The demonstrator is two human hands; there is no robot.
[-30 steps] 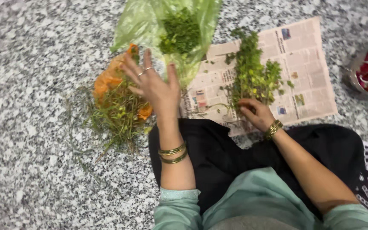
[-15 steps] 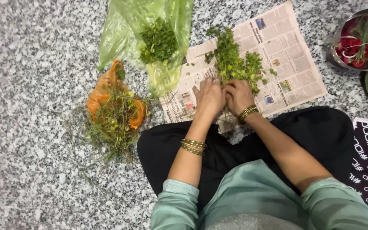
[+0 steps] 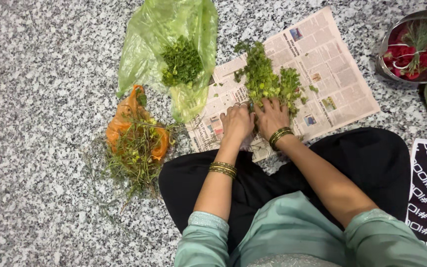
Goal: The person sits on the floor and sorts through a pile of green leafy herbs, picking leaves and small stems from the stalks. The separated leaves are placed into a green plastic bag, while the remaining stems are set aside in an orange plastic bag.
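Place: a home floor | you sit on speckled stone floor (image 3: 35, 123) | newspaper (image 3: 332, 64) under your hands as work mat | steel bowl (image 3: 396, 44) far right of them

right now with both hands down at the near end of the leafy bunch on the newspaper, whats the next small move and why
Probably pinch off a sprig. Both the left hand and right hand sit at the stem end of the leafy bunch on the newspaper; picked leaves lie on the green bag, bare stems by the orange bag.
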